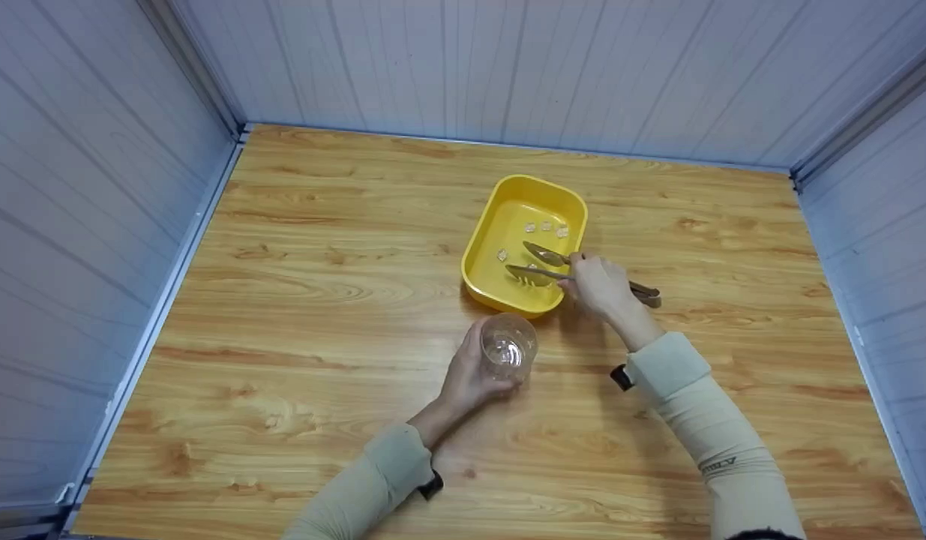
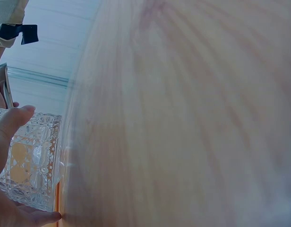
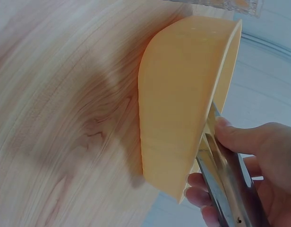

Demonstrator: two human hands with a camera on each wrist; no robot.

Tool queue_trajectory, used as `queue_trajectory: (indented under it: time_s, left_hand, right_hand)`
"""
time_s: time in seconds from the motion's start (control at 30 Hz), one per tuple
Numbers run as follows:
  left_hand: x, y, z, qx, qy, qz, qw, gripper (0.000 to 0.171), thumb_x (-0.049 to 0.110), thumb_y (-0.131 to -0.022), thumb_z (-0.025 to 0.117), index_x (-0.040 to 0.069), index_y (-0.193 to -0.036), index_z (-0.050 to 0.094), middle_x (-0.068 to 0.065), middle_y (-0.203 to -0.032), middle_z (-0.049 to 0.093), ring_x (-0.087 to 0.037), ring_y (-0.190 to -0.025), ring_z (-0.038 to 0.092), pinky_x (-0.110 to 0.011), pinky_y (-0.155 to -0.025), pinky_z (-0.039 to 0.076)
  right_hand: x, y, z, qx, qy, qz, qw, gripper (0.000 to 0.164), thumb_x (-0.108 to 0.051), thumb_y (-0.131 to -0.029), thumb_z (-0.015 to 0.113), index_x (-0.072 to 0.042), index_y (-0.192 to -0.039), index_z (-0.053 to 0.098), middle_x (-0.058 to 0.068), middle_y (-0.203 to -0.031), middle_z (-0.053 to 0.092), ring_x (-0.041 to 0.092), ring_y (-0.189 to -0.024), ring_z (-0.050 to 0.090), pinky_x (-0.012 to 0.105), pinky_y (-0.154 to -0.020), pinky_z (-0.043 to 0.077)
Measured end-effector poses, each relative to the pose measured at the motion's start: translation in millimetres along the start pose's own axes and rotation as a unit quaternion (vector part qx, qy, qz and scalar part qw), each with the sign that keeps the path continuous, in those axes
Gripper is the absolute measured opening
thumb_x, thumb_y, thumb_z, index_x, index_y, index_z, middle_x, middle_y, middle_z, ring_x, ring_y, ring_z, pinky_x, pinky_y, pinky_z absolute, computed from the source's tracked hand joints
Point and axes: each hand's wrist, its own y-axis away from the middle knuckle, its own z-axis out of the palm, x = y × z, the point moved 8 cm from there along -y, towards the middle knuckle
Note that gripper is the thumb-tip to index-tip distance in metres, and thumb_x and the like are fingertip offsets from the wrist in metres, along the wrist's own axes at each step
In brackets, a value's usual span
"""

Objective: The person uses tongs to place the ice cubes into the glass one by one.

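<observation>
I see the left hand [image 1: 466, 375] curled round a clear glass [image 1: 510, 349], just beside the yellow tray [image 1: 507, 225] of clear pieces [image 1: 546, 225] on the desk [image 1: 298, 352]. The tongs [image 1: 549, 256], tips parted inside the tray, are gripped in the right hand [image 1: 600, 288]: picking-up, I judge, next needing a squeeze. The lettering [image 1: 717, 465] on the right sleeve [image 1: 732, 442] is too blurred to read.

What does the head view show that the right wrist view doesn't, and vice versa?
Only the head view: the left hand around the glass, and small clear pieces inside the yellow tray. Only the right wrist view: the tray's outer right wall. Both: the right hand gripping the tongs, the tray, wood-grain table and, apparently, some of the glass.
</observation>
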Motion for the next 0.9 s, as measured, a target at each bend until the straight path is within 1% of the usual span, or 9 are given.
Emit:
queue_trajectory:
  time_s: [0.33,0.6,0.73,0.9]
  left_hand:
    - [-1.0,0.2,-1.1,0.001,0.011,-0.006,0.9999,0.098,0.024,-0.050,0.085,0.008,-0.130,0.030,-0.008,-0.122,0.046,-0.021,-0.111,0.045,-0.036,-0.095,0.036]
    - [-1.3,0.6,-1.3,0.001,0.007,-0.007,1.0000,0.097,0.026,-0.051,0.084,0.009,-0.130,0.030,-0.007,-0.121,0.046,-0.021,-0.111,0.045,-0.036,-0.094,0.036]
    - [-0.8,0.8,-1.6,0.004,0.007,-0.003,1.0000,0.096,0.027,-0.051,0.084,0.010,-0.130,0.031,-0.008,-0.121,0.046,-0.022,-0.111,0.045,-0.037,-0.094,0.037]
    - [0.2,1.0,-1.2,0.004,0.010,0.004,0.9999,0.096,0.028,-0.052,0.083,0.009,-0.130,0.030,-0.007,-0.121,0.046,-0.020,-0.111,0.044,-0.036,-0.094,0.037]
  right_hand:
    - [-1.3,-0.9,0.0,-0.011,0.001,0.006,1.000,0.038,-0.029,-0.082,0.061,0.004,-0.099,0.055,0.022,-0.088,0.055,0.037,-0.073,0.056,0.047,-0.057,0.047]
    - [-1.8,-2.9,-0.3,-0.013,-0.010,0.007,1.000,0.033,-0.026,-0.082,0.062,0.002,-0.096,0.055,0.023,-0.087,0.055,0.039,-0.075,0.055,0.049,-0.058,0.046]
    - [-2.0,-4.2,-0.3,-0.009,-0.008,0.008,1.000,0.032,-0.025,-0.081,0.063,0.002,-0.096,0.057,0.022,-0.088,0.055,0.037,-0.077,0.055,0.048,-0.061,0.046]
    - [-4.0,-5.0,-1.0,0.005,0.010,-0.003,1.000,0.035,-0.026,-0.080,0.064,0.003,-0.098,0.058,0.022,-0.089,0.056,0.035,-0.082,0.054,0.047,-0.064,0.047]
